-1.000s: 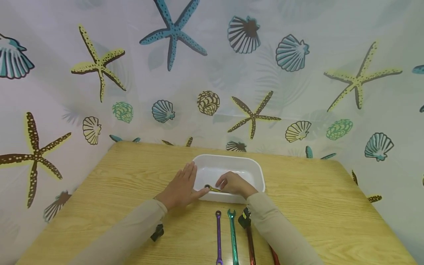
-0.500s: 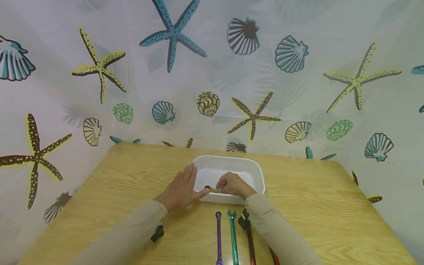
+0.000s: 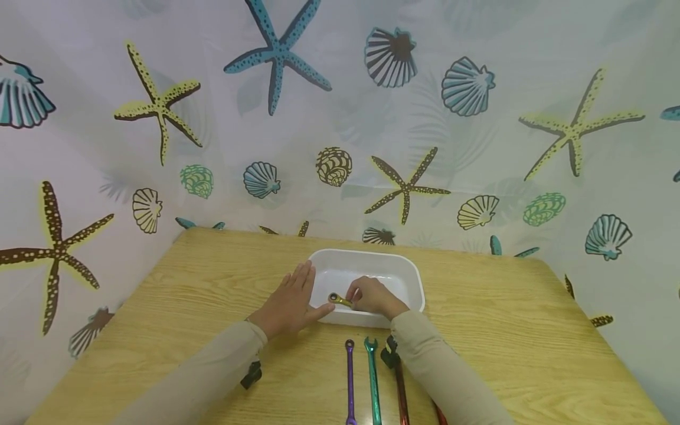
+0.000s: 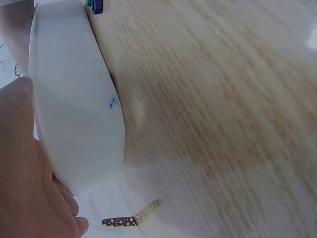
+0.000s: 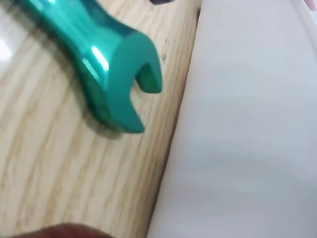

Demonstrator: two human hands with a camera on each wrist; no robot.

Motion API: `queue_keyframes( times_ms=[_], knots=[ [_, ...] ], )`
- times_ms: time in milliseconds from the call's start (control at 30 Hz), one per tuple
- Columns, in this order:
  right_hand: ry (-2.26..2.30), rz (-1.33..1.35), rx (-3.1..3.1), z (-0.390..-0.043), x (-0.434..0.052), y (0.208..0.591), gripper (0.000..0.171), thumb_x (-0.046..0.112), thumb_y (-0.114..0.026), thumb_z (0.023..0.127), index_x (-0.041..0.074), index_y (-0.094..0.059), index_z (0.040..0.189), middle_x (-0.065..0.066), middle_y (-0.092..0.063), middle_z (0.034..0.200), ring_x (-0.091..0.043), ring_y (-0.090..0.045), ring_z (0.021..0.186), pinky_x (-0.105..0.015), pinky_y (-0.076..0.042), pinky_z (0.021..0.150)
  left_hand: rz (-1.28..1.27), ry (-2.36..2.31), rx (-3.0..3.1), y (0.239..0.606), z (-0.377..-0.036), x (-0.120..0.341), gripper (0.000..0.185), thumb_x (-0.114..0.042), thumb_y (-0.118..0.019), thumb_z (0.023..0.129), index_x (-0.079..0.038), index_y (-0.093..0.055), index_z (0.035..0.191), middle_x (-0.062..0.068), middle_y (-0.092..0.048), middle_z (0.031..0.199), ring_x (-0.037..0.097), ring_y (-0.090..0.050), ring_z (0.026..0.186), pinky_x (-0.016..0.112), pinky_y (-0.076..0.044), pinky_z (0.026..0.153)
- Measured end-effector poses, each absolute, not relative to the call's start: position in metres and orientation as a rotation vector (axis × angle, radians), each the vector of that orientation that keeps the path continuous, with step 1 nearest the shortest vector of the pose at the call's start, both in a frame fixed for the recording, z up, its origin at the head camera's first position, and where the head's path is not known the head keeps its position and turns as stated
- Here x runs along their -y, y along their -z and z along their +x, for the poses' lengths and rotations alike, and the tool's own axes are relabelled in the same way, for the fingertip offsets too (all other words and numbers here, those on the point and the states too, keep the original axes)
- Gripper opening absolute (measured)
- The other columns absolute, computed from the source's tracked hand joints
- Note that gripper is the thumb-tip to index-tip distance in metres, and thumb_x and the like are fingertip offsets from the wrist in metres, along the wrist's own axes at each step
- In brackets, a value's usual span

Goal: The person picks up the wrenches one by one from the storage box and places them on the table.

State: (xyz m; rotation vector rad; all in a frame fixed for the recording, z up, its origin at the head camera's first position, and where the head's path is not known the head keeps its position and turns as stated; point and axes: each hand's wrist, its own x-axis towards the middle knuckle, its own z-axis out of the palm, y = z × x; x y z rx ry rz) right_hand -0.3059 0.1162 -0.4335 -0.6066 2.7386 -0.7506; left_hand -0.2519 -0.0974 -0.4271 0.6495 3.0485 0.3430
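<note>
A white tray sits on the wooden table. My left hand rests against its left end with straight fingers, the thumb along the front rim; in the left wrist view that hand lies along the tray's side. Inside the tray, near the front wall, my right hand pinches a yellow-gold wrench. The wrench's ring end points left, close to the left thumb, while its other end is hidden behind the right hand and the tray wall.
In front of the tray lie a purple wrench, a green wrench with its open-ended head toward the tray, and a dark red wrench. Another red tool is partly under the right sleeve. A patterned curtain stands behind the table.
The ring end of the yellow-gold wrench has risen slightly from beside the tray's front wall, in my right hand's grip. My left hand has stayed in place.
</note>
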Motion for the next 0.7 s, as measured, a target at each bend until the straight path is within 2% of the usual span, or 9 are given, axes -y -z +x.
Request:
queue_keyframes(
  times_ms=[267, 700],
  knots=[
    [0.732, -0.684, -2.738, -0.3078, -0.1181, 0.4348, 0.014, -0.003, -0.068, 0.076, 0.008, -0.068, 0.086, 0.0, -0.062, 0.075, -0.013, -0.054, 0.07, -0.029, -0.046, 0.068, 0.667, -0.336, -3.044, 0.43, -0.2534, 0.0982, 0.096, -0.069, -0.034, 0.092, 0.005, -0.015, 0.15, 0.02, -0.008, 0.159, 0.034, -0.008, 0.147, 0.049, -0.017, 0.116],
    [0.764, -0.756, -2.738, -0.3087, -0.1201, 0.4333, 0.018, -0.007, -0.064, 0.076, 0.007, -0.066, 0.088, -0.004, -0.064, 0.079, -0.015, -0.056, 0.074, -0.032, -0.047, 0.071, 0.655, -0.334, -3.048, 0.428, -0.251, 0.0973, 0.096, -0.069, -0.035, 0.092, 0.005, -0.016, 0.15, 0.02, -0.009, 0.159, 0.034, -0.007, 0.147, 0.049, -0.015, 0.116]
  ],
)
